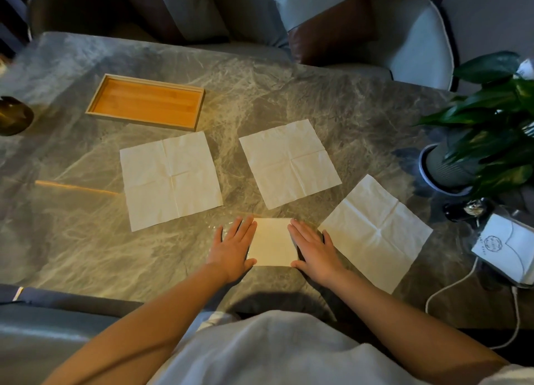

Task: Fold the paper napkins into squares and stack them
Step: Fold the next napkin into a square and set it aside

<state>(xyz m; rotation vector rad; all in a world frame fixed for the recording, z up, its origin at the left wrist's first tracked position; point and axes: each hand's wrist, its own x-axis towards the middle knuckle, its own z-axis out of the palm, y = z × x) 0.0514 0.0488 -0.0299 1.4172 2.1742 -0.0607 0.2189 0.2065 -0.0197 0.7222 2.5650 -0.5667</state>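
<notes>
Marble-look table, soft paper, bare wood

The table (86, 240) is grey veined stone or a stone-look slab, smooth with a low sheen that catches warm light. On it, the folded napkin (271, 243) and the three open napkins beyond it, left (170, 179), middle (289, 162) and right (375, 231), are matt cream tissue paper, faintly textured and creased. Far left of the folded napkin, the tray (146, 105) is pale, satin-smooth wood. Right of it, the plant (497, 130) has glossy leaves in a ribbed matt pot (445, 170).
</notes>
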